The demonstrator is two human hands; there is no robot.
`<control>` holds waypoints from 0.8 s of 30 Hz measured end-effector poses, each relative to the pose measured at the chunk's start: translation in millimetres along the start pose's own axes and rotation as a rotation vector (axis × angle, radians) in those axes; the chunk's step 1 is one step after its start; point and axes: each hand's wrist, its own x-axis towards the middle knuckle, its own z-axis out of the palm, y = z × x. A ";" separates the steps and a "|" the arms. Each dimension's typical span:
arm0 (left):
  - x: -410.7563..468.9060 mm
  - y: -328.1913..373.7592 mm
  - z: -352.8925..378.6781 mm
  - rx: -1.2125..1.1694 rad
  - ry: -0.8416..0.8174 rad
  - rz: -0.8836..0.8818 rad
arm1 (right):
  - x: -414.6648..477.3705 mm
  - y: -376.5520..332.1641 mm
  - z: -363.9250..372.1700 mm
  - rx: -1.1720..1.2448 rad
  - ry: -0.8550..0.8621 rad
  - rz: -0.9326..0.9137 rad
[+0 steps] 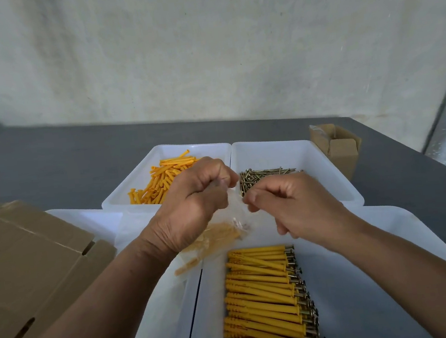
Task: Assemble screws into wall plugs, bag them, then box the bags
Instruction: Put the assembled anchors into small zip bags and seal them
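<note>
— What does the head camera show of your hands?

— My left hand (192,200) and my right hand (298,204) are in the middle, close together, above the trays. The fingers of both are curled, and each hand pinches the top edge of a clear bag (225,236). The bag hangs between and below them, more under my left hand. Inside it I see yellow plugs, but the bag is blurred, so I cannot count them.

— And where are the other parts?

— Near me, a white tray (357,306) holds the assembled plugs (261,297). They are yellow and lie in rows, with the screw heads to the right. At far left, a second tray (131,179) holds the loose plugs (159,181), which are orange. Just beside it on the right, a third tray (317,174) holds the screws (267,173). My hands hide a part of both far trays.

— Are there any boxes?

— A small cardboard box (339,152) stands on the grey surface (48,161) at far right, near the third tray. Flat cardboard (27,269) lies at the left, beside my left arm.
</note>
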 end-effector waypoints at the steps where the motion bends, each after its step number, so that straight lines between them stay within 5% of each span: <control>1: 0.1 0.6 -0.2 -0.010 0.015 -0.003 | 0.8 1.9 -2.6 -0.080 -0.008 0.019; 6: -0.3 1.7 -0.5 0.103 0.029 0.030 | -1.8 13.8 -12.4 -0.539 -0.241 0.067; 11: -0.5 0.1 -1.0 0.116 0.060 0.024 | -7.6 17.1 -8.3 -0.719 -0.602 0.177; 24: -2.7 6.2 -0.5 0.172 0.168 -0.009 | -10.7 22.6 8.5 -0.775 -0.713 0.215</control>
